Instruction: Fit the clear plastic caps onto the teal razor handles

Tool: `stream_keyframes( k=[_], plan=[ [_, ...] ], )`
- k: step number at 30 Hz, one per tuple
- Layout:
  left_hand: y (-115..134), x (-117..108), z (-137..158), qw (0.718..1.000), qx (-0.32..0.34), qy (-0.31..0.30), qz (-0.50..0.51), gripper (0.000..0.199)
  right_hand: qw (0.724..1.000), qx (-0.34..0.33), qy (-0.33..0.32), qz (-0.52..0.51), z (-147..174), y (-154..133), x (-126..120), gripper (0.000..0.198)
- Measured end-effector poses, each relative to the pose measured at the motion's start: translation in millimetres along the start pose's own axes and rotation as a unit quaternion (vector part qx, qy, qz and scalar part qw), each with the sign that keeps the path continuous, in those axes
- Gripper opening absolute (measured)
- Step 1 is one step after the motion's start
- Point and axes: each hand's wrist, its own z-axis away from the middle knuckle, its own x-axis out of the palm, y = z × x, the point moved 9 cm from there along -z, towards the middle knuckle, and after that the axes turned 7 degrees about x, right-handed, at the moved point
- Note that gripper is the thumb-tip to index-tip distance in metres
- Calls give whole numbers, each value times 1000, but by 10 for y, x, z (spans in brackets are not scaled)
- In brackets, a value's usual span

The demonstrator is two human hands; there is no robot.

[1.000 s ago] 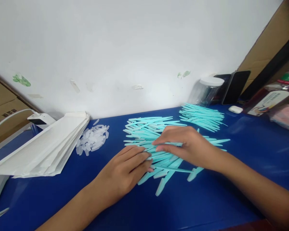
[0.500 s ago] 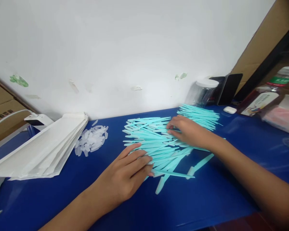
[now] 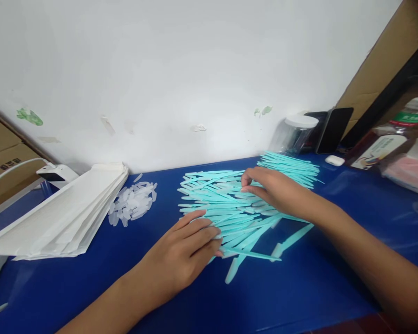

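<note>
A spread of turquoise eyebrow razors (image 3: pixel 226 204) lies on the blue table, most pointing sideways. My left hand (image 3: pixel 186 248) rests at the near left edge of this heap, fingers bent over the handles. A razor (image 3: pixel 254 254) sticks out to the right from between its thumb and forefinger. Over the far right part of the heap is my right hand (image 3: pixel 270 188), thumb and forefinger brought together in a pinch; whatever is between the tips cannot be made out. A loose razor (image 3: pixel 292 239) with a pale blade cover lies below the right wrist.
Translucent blade caps (image 3: pixel 134 202) form a small pile on the left, beside stacked white padded envelopes (image 3: pixel 73 208). Behind my right hand lies a neater bundle of turquoise sticks (image 3: pixel 289 167). A lidded clear jar (image 3: pixel 296 134), a phone (image 3: pixel 334 130) and a bottle (image 3: pixel 386 137) stand farther right.
My right hand has lifted slightly from the razors, its thumb and forefinger closing into a pinch. My left hand stays almost where it was.
</note>
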Motion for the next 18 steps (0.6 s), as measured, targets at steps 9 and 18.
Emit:
stream_keyframes(
  k=[9,18],
  plan=[
    [8,31,-23,1000,-4,5,0,10,982,-183,44,-9,198,-727,0,16],
    [-10,19,-16,1000,0,-6,-24,12,988,-148,29,-44,240,-726,32,13]
  ],
)
